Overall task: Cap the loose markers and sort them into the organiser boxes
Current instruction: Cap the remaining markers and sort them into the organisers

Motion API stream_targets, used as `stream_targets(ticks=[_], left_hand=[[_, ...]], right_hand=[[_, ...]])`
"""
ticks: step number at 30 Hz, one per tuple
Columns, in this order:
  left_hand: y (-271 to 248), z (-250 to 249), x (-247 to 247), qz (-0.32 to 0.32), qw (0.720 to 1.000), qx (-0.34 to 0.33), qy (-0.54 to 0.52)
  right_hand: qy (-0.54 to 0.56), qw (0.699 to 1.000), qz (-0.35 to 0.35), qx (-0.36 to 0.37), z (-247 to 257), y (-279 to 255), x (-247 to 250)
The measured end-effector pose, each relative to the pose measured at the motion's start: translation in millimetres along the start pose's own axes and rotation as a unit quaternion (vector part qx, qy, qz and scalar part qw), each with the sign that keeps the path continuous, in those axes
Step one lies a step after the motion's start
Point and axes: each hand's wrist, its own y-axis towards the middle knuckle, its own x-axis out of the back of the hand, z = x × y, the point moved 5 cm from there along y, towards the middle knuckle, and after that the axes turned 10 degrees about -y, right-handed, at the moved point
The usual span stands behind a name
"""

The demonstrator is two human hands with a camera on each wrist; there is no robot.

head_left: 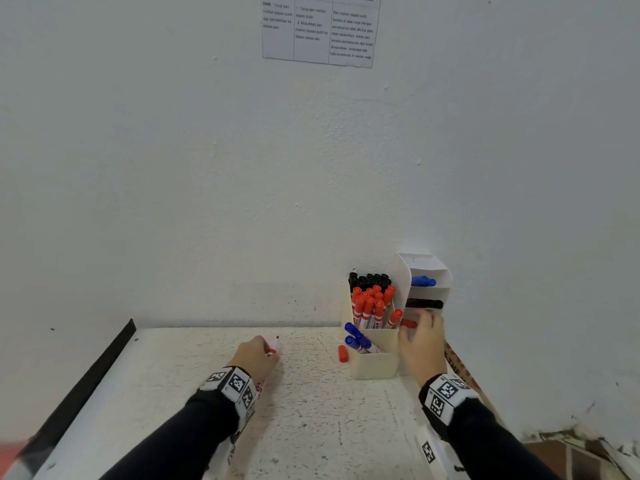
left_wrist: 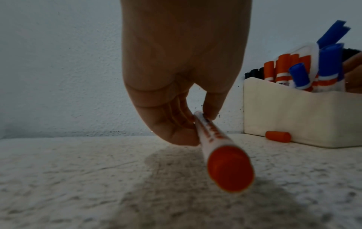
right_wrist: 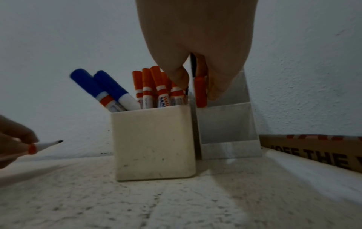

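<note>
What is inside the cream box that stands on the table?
The cream box holds capped markers standing up: blue markers at the front, red markers in the middle, black markers at the back. Their lower parts and the box floor are hidden by its walls.

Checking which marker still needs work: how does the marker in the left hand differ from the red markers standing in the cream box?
The marker in the left hand is uncapped, its dark tip bare; the red markers in the cream box all wear red caps. The left hand pinches the held one, pointing away over the table; the boxed ones stand roughly upright, untouched. Both have white barrels with red trim.
</note>
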Motion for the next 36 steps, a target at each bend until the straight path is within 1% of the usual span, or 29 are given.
stream_targets(ticks=[2, 3, 4, 5, 6, 7, 8, 10, 11, 13, 14, 16, 18, 20, 22, 24, 26, 28, 30, 33, 34, 36], left_hand=[[-3.3, -0.2, -0.5, -0.005, 1.000, 0.001, -0.003], [-5.5, -0.5, -0.1, -0.010, 1.000, 0.001, -0.009], [-7.8, -0.6, 0.2, -0.013, 1.000, 0.002, -0.015], [-10.1, -0.5, 0.5, -0.016, 1.000, 0.004, -0.019], [-12.2, -0.1, 1.2, -0.019, 1.000, 0.006, -0.021], [-14.0, 0.8, 1.7, -0.021, 1.000, 0.009, -0.022], [-15.8, 1.9, 2.6, -0.023, 0.999, 0.012, -0.022], [-20.1, 5.0, 5.4, -0.029, 0.999, 0.022, -0.026], [-22.3, 6.9, 7.1, -0.033, 0.999, 0.026, -0.030], [-26.6, 10.8, 11.2, -0.041, 0.998, 0.031, -0.034], [-28.5, 12.9, 13.4, -0.044, 0.998, 0.033, -0.035], [-32.3, 17.6, 17.2, -0.043, 0.998, 0.037, -0.036], [-36.2, 22.6, 19.8, -0.036, 0.998, 0.040, -0.036], [-39.7, 28.3, 22.3, -0.030, 0.998, 0.046, -0.037], [-42.4, 33.9, 24.0, -0.023, 0.998, 0.050, -0.039], [-44.7, 38.7, 25.3, -0.020, 0.998, 0.053, -0.042], [-46.3, 41.7, 26.2, -0.022, 0.998, 0.048, -0.040], [-49.2, 42.8, 27.1, -0.027, 0.998, 0.040, -0.039], [-52.2, 42.9, 27.3, -0.030, 0.998, 0.029, -0.043], [-55.4, 41.5, 24.3, -0.024, 0.999, 0.007, -0.041], [-55.5, 41.8, 22.7, -0.022, 0.999, 0.002, -0.035], [-56.0, 41.8, 19.9, -0.022, 0.999, -0.004, -0.026]], right_hand=[[-0.007, 0.996, -0.087, 0.025, 12.6, -5.0, 11.6], [0.014, 0.989, -0.135, 0.062, 24.5, -8.9, 19.0], [0.046, 0.977, -0.176, 0.116, 39.5, -13.9, 26.1], [0.079, 0.962, -0.195, 0.174, 56.9, -19.9, 31.9], [0.108, 0.947, -0.191, 0.234, 75.5, -27.1, 35.0], [0.134, 0.934, -0.164, 0.289, 93.5, -34.2, 34.9], [0.157, 0.922, -0.114, 0.334, 109.9, -41.6, 32.0], [0.177, 0.907, 0.023, 0.381, 135.2, -58.4, 15.9], [0.165, 0.903, 0.093, 0.386, 144.2, -67.0, 3.2], [0.114, 0.903, 0.211, 0.357, 154.3, -79.7, -24.9], [0.067, 0.907, 0.252, 0.329, 153.8, -82.1, -40.5], [-0.065, 0.911, 0.326, 0.244, 140.9, -80.8, -70.5], [-0.162, 0.906, 0.366, 0.135, 119.0, -75.0, -91.0], [-0.214, 0.899, 0.379, 0.042, 100.5, -71.3, -101.7], [-0.235, 0.897, 0.374, 0.000, 91.8, -71.3, -105.5], [-0.251, 0.903, 0.350, -0.012, 87.6, -70.5, -108.8], [-0.272, 0.901, 0.338, -0.010, 86.5, -71.3, -109.1], [-0.270, 0.905, 0.330, -0.007, 86.0, -72.2, -107.0], [-0.250, 0.907, 0.339, 0.006, 88.7, -76.5, -104.6], [-0.235, 0.894, 0.380, 0.036, 91.1, -84.6, -108.2], [-0.232, 0.893, 0.383, 0.044, 91.8, -86.4, -107.9], [-0.201, 0.902, 0.379, 0.052, 94.8, -88.1, -104.8]])
